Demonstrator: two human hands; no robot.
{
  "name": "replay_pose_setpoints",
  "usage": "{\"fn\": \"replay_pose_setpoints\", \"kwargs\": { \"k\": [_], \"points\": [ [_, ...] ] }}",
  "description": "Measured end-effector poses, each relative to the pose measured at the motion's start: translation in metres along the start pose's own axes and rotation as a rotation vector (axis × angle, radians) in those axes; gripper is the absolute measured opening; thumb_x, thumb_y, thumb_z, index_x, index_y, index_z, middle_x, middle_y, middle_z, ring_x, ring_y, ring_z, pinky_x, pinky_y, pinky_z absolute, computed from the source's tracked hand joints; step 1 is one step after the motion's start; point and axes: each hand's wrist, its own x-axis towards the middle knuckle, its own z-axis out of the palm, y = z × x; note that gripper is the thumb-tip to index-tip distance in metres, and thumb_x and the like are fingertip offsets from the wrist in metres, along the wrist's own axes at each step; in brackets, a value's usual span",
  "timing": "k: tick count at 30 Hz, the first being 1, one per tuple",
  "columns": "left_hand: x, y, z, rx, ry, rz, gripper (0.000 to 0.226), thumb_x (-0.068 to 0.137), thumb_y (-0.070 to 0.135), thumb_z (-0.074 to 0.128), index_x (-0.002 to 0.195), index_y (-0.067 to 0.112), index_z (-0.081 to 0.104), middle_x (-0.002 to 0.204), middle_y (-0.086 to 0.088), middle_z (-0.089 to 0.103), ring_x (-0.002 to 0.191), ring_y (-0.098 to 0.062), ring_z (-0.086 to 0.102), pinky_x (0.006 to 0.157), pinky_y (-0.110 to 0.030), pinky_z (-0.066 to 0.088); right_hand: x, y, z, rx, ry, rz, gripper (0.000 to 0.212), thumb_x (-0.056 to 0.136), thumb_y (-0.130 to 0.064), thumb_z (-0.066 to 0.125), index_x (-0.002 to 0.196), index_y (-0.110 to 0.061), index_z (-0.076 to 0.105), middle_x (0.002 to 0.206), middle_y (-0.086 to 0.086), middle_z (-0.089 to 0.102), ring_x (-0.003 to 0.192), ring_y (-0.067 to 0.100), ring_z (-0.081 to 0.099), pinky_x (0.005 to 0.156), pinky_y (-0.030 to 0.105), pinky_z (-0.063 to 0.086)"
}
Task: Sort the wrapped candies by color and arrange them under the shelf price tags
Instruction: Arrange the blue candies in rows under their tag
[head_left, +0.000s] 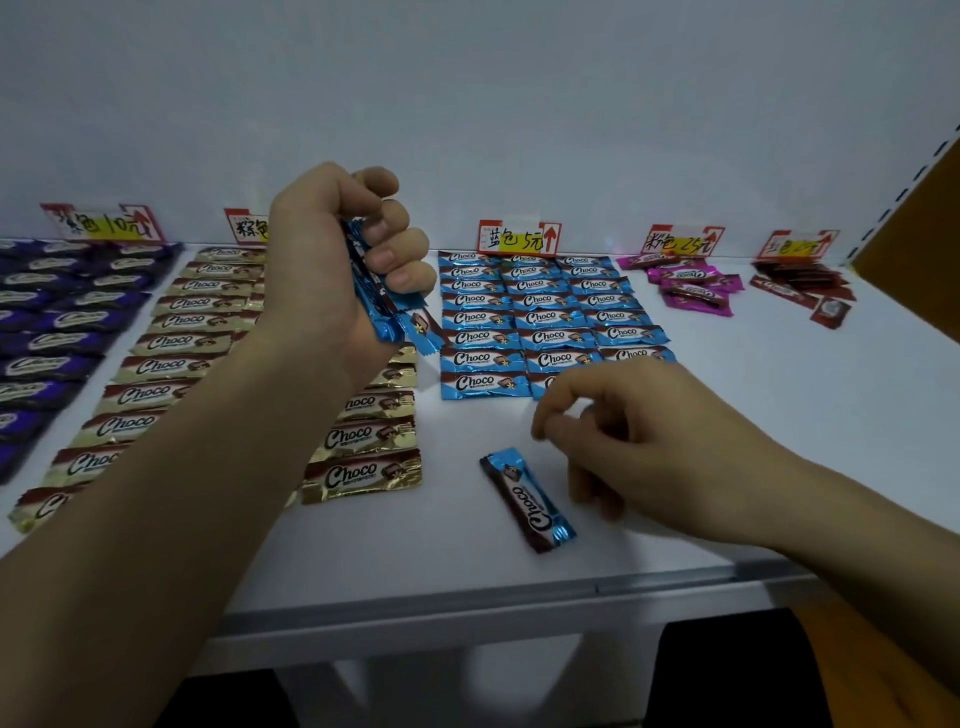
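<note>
1. Clamping a bundle of blue candies (387, 312) in the left grip (332, 260), raised at centre left of the frame.
2. Hovering the right grip (649, 447), fingers loosely curled on nothing, just right of the loose blue candy (527, 499) at lower centre; the nearer grip by far.
3. Lying with long axis slanting upper left to lower right, askew to the blue rows (478, 338) under the blue price tag (519, 238).
4. Leaving bare shelf (779, 415) between candy and rows; likely needing a turn, with the front edge close below.
</note>
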Motion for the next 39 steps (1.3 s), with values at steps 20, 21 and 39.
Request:
{"fn": "replay_pose_setpoints", "kwargs": {
  "k": [20, 21, 39],
  "points": [
    [-0.001, -0.001, 0.000, 0.003, -0.005, 0.000, 0.021, 0.091, 0.009, 0.030, 0.085, 0.013, 0.050, 0.065, 0.003, 0.028, 0.052, -0.009, 0.024, 0.044, -0.020, 0.027, 0.027, 0.022, 0.037, -0.312, 0.340, -0.335, 0.011, 0.089, -0.025, 0.075, 0.099, -0.023, 0.080, 0.091, -0.006, 0.071, 0.082, 0.012, 0.063, 0.069, 0.034, 0.057],
    [-0.001, -0.001, 0.000, -0.002, -0.007, -0.002, 0.021, 0.092, 0.009, 0.030, 0.085, 0.013, 0.049, 0.065, 0.003, 0.027, 0.051, -0.009, 0.024, 0.044, -0.020, 0.027, 0.029, 0.023, 0.038, -0.312, 0.353, -0.335, 0.011, 0.088, -0.024, 0.076, 0.098, -0.023, 0.080, 0.090, -0.006, 0.071, 0.081, 0.012, 0.063, 0.068, 0.033, 0.057],
    [-0.004, -0.006, 0.006, -0.076, -0.043, -0.058, 0.019, 0.092, 0.008, 0.032, 0.085, 0.012, 0.049, 0.056, 0.005, 0.027, 0.045, -0.007, 0.024, 0.041, -0.021, 0.029, 0.032, 0.019, 0.038, -0.303, 0.442, -0.307, 0.017, 0.094, -0.033, 0.066, 0.101, -0.023, 0.077, 0.092, -0.009, 0.072, 0.082, 0.006, 0.063, 0.067, 0.023, 0.054]
  ]
}}
